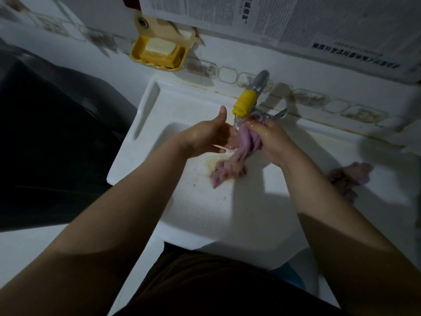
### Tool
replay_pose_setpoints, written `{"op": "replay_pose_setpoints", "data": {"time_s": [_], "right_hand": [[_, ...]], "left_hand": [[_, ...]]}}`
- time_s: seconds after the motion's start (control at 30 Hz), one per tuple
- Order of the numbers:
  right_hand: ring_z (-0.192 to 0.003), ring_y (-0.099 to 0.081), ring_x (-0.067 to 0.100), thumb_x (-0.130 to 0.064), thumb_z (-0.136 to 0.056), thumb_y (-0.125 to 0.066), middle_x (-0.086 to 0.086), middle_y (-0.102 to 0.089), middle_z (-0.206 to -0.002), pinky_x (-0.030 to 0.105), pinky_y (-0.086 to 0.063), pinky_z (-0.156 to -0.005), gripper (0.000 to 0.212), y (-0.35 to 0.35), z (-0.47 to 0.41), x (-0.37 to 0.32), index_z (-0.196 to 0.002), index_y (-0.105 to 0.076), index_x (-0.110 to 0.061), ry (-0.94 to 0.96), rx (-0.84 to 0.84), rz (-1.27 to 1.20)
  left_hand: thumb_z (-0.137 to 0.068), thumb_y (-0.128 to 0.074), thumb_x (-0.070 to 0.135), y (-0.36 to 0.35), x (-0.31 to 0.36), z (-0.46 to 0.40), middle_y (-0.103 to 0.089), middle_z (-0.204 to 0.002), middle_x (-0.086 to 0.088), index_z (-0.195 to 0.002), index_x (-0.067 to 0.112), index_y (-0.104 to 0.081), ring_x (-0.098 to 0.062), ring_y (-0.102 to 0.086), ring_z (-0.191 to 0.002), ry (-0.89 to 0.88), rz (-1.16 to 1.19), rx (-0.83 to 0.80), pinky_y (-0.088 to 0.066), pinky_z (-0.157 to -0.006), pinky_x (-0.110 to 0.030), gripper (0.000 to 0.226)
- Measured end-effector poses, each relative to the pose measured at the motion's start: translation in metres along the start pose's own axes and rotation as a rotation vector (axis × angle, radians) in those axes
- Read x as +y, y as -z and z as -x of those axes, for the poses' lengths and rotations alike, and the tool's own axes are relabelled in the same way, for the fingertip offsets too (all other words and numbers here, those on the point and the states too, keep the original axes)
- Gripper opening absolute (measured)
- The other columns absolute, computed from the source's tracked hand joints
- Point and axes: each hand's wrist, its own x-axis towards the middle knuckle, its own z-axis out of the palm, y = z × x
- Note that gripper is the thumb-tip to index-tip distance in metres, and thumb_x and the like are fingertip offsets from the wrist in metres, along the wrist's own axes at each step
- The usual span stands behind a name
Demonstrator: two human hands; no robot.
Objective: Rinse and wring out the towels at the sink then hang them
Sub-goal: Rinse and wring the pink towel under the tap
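Note:
A wet purple towel hangs bunched under the tap, whose yellow spout runs water. My right hand grips the towel's upper end right below the spout. My left hand is beside the towel with its thumb up and its fingers extended toward the cloth; the fingertips are hidden against it. The towel's lower end lies on the bottom of the white sink. A second purple towel lies crumpled on the sink's right ledge.
A yellow soap dish with a pale bar hangs on the tiled wall at the back left. Newspaper sheets cover the wall above the tap. A dark bulky object stands left of the sink.

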Motion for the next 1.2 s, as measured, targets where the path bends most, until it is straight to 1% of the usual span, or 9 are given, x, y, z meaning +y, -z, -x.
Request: {"op": "replay_pose_setpoints", "data": {"time_s": [0.17,0.3,0.4,0.5,0.63,0.83,0.97,1.07,1.2], "right_hand": [[-0.081,-0.067,0.011,-0.012,-0.098,-0.043,-0.001,-0.072,-0.078,0.03,-0.051,-0.083,0.02,0.002,-0.005,0.001,-0.091,-0.061,-0.012,-0.006,-0.006,-0.232],[-0.089,-0.066,0.012,-0.022,-0.098,-0.045,0.0,-0.071,-0.085,0.03,-0.051,-0.088,0.02,0.0,-0.008,0.005,-0.095,-0.062,-0.011,-0.006,0.011,-0.315],[-0.092,-0.065,0.014,-0.021,-0.098,-0.046,0.002,-0.071,-0.088,0.033,-0.049,-0.095,0.02,-0.002,-0.006,0.006,-0.095,-0.062,-0.011,-0.008,0.015,-0.327],[-0.081,-0.068,0.011,-0.014,-0.099,-0.042,0.0,-0.073,-0.08,0.027,-0.055,-0.08,0.021,-0.006,-0.003,0.002,-0.091,-0.061,-0.01,0.015,-0.015,-0.331],[-0.073,-0.068,0.007,-0.006,-0.099,-0.041,-0.003,-0.072,-0.072,0.022,-0.054,-0.068,0.021,-0.012,-0.001,-0.003,-0.088,-0.059,-0.009,0.047,-0.008,-0.329],[-0.095,-0.066,0.017,-0.01,-0.096,-0.045,0.004,-0.071,-0.093,0.03,-0.052,-0.086,0.017,-0.003,0.0,0.005,-0.093,-0.062,-0.011,0.071,-0.026,-0.182],[-0.105,-0.065,0.026,-0.035,-0.087,-0.055,0.011,-0.07,-0.107,0.043,-0.049,-0.096,0.022,0.006,0.001,0.013,-0.093,-0.067,-0.018,0.061,0.129,-0.064],[-0.087,-0.068,0.01,-0.034,-0.093,-0.055,-0.004,-0.072,-0.086,0.031,-0.052,-0.084,0.02,0.006,0.002,0.016,-0.08,-0.066,-0.023,0.101,0.326,0.001],[-0.064,-0.058,-0.001,-0.025,-0.096,-0.052,-0.001,-0.065,-0.072,0.022,-0.046,-0.071,0.026,-0.005,0.002,0.008,-0.073,-0.06,-0.015,0.212,0.575,0.055]], "left_hand": [[-0.1,-0.027,0.05,-0.003,-0.026,-0.006,-0.059,-0.1,-0.007,-0.094,0.015,-0.059,-0.02,-0.055,-0.102,-0.079,0.164,-0.054,-0.04,-0.096,-0.036,0.048],[-0.101,-0.039,0.02,-0.004,-0.043,-0.003,-0.058,-0.084,-0.01,-0.092,0.009,-0.055,-0.021,-0.058,-0.079,-0.157,0.458,-0.034,-0.05,-0.077,-0.029,0.022],[-0.099,-0.039,0.028,-0.001,-0.047,0.002,-0.059,-0.09,-0.013,-0.098,0.007,-0.059,-0.022,-0.058,-0.082,-0.167,0.471,-0.072,-0.05,-0.076,-0.029,0.029],[-0.094,-0.043,0.033,0.004,-0.048,0.008,-0.064,-0.092,-0.01,-0.1,0.01,-0.07,-0.017,-0.061,-0.076,-0.135,0.377,-0.12,-0.052,-0.07,-0.025,0.036],[-0.099,-0.042,0.017,0.012,-0.052,0.012,-0.058,-0.08,-0.004,-0.096,0.009,-0.061,-0.009,-0.061,-0.074,-0.11,0.396,-0.075,-0.055,-0.074,-0.024,0.02],[-0.086,-0.054,0.024,0.018,-0.058,0.01,-0.054,-0.087,-0.004,-0.097,0.012,-0.06,-0.015,-0.058,-0.089,-0.216,0.655,0.022,-0.045,-0.092,-0.03,0.017],[-0.093,-0.054,0.024,0.014,-0.057,0.009,-0.062,-0.09,-0.008,-0.107,0.005,-0.057,-0.017,-0.064,-0.078,-0.277,0.682,0.079,-0.053,-0.075,-0.027,0.024],[-0.098,-0.047,0.028,0.003,-0.051,0.011,-0.059,-0.075,-0.002,-0.095,0.007,-0.06,-0.014,-0.056,-0.057,-0.247,0.728,0.123,-0.044,-0.047,-0.021,0.025],[-0.097,-0.048,0.037,-0.024,-0.037,0.008,-0.049,-0.079,-0.005,-0.104,0.006,-0.055,-0.016,-0.042,-0.059,-0.162,0.856,0.11,-0.038,-0.038,-0.021,0.032]]}}
